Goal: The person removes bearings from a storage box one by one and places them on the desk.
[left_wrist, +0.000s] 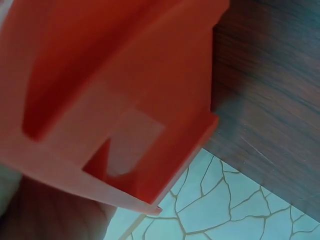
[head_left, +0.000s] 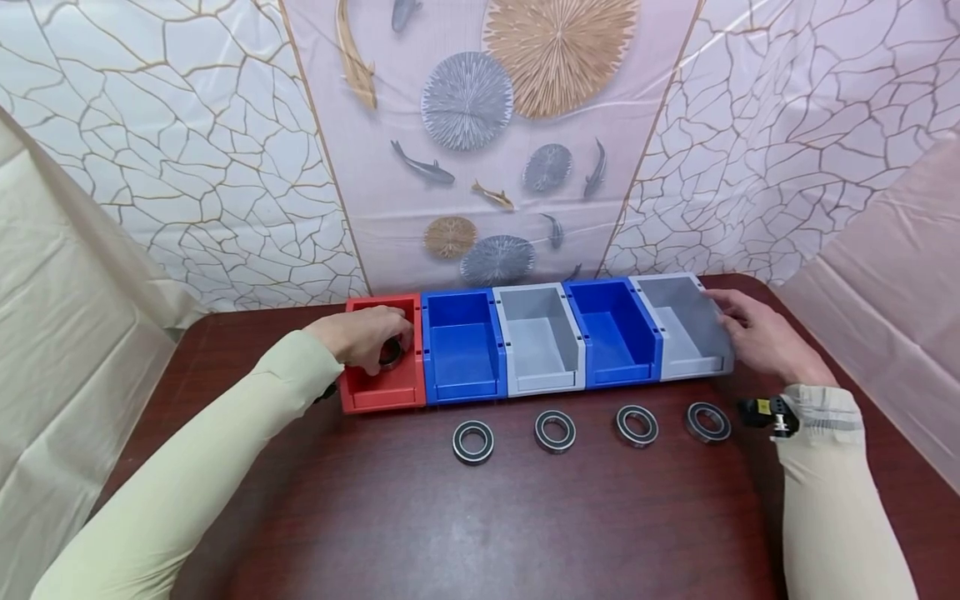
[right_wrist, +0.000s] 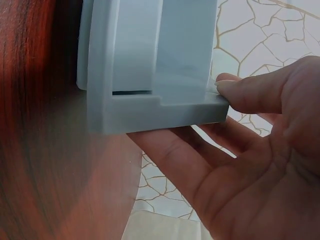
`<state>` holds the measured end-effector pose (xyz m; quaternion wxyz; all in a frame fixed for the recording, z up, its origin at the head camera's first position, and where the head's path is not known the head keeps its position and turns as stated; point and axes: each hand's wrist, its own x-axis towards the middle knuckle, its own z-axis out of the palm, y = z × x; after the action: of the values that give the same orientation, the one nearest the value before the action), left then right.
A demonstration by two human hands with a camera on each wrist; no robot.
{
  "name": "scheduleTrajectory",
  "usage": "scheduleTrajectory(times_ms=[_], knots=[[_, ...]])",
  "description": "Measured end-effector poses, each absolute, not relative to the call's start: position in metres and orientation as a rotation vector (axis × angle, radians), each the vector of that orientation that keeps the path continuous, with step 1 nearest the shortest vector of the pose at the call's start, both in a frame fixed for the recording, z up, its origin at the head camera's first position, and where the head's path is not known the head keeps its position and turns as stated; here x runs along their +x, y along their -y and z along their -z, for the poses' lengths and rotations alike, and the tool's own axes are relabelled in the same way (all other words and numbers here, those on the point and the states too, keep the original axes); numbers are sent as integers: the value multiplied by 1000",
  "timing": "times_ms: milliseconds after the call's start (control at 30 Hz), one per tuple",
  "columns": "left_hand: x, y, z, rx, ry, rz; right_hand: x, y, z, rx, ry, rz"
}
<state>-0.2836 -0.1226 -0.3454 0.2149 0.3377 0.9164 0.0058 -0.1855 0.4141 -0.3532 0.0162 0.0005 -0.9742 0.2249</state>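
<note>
My left hand (head_left: 367,335) reaches into the red bin (head_left: 384,397) at the row's left end. Its fingers curl over a dark ring bearing (head_left: 391,355), partly hidden beneath them. Seen from the left wrist, the red bin's wall (left_wrist: 165,90) fills much of the view, with a bit of the hand (left_wrist: 55,210) at lower left; the bearing is out of sight there. At the opposite end, my right hand (head_left: 765,333) grips the outer side of the grey bin (head_left: 693,367). In the right wrist view, the thumb lies at the grey bin's (right_wrist: 135,114) edge and the fingers pass along its outside.
Between the end bins stand a blue bin (head_left: 471,390), a grey bin (head_left: 546,382) and another blue bin (head_left: 621,375). Several black-sealed bearings, such as the leftmost bearing (head_left: 457,442), lie in a line before them on the dark wooden table (head_left: 480,533). A patterned curtain (head_left: 247,167) hangs behind.
</note>
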Motion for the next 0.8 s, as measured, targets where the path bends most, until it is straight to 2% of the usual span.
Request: scheduleTrajectory(times_ms=[800], knots=[[-269, 122, 321, 994, -2532, 7, -187, -413, 354, -3, 3032, -674]])
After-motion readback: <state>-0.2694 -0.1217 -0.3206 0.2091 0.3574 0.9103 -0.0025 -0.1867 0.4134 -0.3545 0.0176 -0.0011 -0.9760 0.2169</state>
